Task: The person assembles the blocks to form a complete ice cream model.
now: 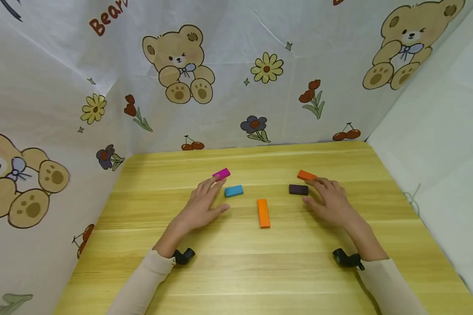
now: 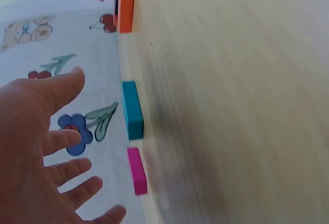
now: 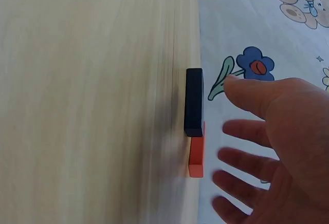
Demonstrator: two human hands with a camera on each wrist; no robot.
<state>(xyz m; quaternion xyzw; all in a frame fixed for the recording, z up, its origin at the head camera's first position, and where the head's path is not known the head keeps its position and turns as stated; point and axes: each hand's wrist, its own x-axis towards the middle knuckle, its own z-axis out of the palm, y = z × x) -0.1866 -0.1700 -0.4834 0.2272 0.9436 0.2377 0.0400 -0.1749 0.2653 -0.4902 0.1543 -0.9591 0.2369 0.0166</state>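
Observation:
My left hand point(image 1: 203, 204) hovers with spread fingers beside a blue block point(image 1: 234, 191) and a magenta block point(image 1: 222, 174); the left wrist view shows a gap between the fingers and both. On the other side, my right hand point(image 1: 331, 202) has its fingers apart near a black block point(image 1: 298, 190) and a red-orange block point(image 1: 306, 175). Nothing is held in either palm. Between the hands an orange block point(image 1: 263, 213) lies lengthwise on the table. In the right wrist view the black block point(image 3: 194, 102) partly covers the red-orange block point(image 3: 197, 157).
The blocks lie on a wood-grain table point(image 1: 260, 271). Behind it and at its left hangs a white cloth point(image 1: 228, 105) printed with bears and flowers. A white surface point(image 1: 449, 144) borders the right edge. Each wrist carries a small black camera point(image 1: 184, 256).

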